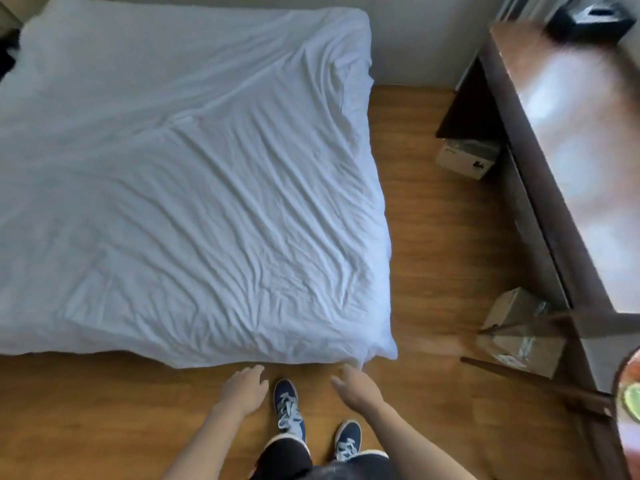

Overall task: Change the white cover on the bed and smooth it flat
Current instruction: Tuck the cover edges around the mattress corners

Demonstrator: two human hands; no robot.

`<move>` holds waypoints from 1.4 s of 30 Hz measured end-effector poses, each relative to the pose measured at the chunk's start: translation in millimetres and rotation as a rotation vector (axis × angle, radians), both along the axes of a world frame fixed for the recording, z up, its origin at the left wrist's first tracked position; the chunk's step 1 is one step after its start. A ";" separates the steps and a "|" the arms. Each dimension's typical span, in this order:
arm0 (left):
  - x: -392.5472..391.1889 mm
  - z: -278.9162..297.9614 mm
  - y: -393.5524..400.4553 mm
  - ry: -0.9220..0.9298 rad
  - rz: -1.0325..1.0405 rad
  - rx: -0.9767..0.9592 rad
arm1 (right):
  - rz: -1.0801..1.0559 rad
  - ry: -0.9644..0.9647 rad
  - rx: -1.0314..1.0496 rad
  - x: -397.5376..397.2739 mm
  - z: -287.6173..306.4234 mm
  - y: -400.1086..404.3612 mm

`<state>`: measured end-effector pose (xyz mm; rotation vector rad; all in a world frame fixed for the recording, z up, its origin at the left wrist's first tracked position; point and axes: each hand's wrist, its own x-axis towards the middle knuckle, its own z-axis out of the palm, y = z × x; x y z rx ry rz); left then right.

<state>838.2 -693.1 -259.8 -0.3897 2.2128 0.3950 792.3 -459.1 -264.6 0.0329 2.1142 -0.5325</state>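
- One white cover (180, 188) lies spread over the bed, filling the upper left of the view and reaching down to its near edge just ahead of my hands.
- The cover looks pale white with a bluish cast; it is creased all over, with long folds running across the middle and finer wrinkles bunched toward the near right corner, which hangs low to the floor (433, 237).
- Two hands are in view. My left hand (244, 389) hovers just short of the cover's near edge, palm down, fingers relaxed and slightly apart, holding nothing.
- My right hand (356, 388) hangs near the cover's near right corner, fingers loose and a little spread, pointing toward that corner; they appear just clear of the cloth, though the tips are close enough that I cannot tell for certain.
- Two dark blue shoes with white laces stand on the floor below the cover's near edge: the left shoe (289, 412) between my hands, the right shoe (348, 445) further back.
- Right of the cover, across a strip of wooden floor, stands one dark wooden desk (561, 140) with a glossy top.
- Two cardboard boxes sit under the desk: a pale box (465, 159) level with the cover's middle, and a brown box (519, 327) level with its near corner.
- One black object (588, 20), blurred, rests on the desk's far end.
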 end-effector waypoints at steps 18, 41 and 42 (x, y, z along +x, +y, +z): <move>-131.9 54.2 184.5 0.041 -0.272 0.204 | -0.611 0.028 0.169 7.1 55.6 202.9; -535.9 -1.7 350.4 0.115 0.257 0.108 | 0.071 0.079 0.164 -555.1 35.2 371.6; -560.6 -5.3 346.9 0.128 0.283 0.102 | 0.111 0.087 0.165 -586.8 32.7 364.6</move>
